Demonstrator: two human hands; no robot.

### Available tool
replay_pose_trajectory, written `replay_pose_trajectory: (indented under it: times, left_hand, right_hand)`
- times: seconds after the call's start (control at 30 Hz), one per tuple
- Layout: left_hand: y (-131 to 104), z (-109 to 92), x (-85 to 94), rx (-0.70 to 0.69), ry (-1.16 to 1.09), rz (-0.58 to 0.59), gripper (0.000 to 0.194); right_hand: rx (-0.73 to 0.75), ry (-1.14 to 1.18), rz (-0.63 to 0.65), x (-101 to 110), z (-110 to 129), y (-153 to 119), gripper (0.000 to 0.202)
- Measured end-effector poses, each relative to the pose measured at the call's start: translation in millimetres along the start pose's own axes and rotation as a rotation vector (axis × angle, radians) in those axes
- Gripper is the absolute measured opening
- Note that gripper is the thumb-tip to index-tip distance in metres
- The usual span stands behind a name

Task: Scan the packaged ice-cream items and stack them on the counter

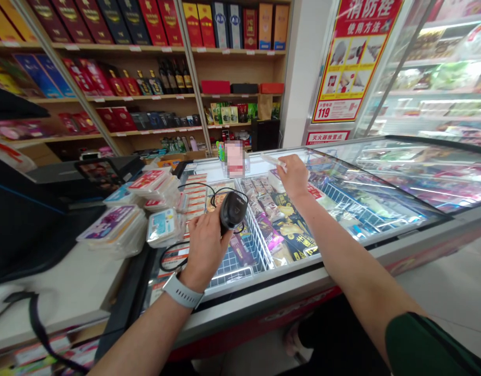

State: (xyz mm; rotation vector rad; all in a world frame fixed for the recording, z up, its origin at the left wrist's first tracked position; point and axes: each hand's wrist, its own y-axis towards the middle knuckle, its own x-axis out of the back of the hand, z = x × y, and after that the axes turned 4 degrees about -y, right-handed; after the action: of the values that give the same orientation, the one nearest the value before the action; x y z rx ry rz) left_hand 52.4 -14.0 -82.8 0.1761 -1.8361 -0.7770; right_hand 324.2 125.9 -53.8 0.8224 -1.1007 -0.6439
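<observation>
Chest freezer [264,300]: glass top, metal rim. Wall poster [344,62], far right, reads "消防栓 使用方法", "119"; sign [327,137] below, "灭火器放置点". Right hand [295,177], far side, over the freezer, fingertips pinching a thin, pale, flat item [272,160]; long axis roughly left-right, free end left. Left hand [208,237] closed round the handle of a black, rounded plastic scanner [234,210] above the freezer's left part; head points far-right, lettering illegible.
</observation>
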Motion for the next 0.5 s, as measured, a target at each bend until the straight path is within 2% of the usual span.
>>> replay_pose_trajectory:
  times: [0.1, 0.23, 0.5]
  left_hand:
    - [0.3, 0.2, 0.1, 0.005, -0.005, 0.001, 0.054]
    - [0.8, -1.7, 2.5, 0.029, -0.008, 0.006, 0.053]
    - [0.6, -1.4, 3.4, 0.029, -0.050, -0.015, 0.050]
  right_hand:
    - [0.014, -0.168, 0.081, 1.7, -8.8, -1.2, 0.021]
    - [0.041, -0.324, 0.218, -0.2, -6.6, -4.1, 0.019]
    - [0.057, -0.449, 0.412, 3.2, 0.5, -0.4, 0.025]
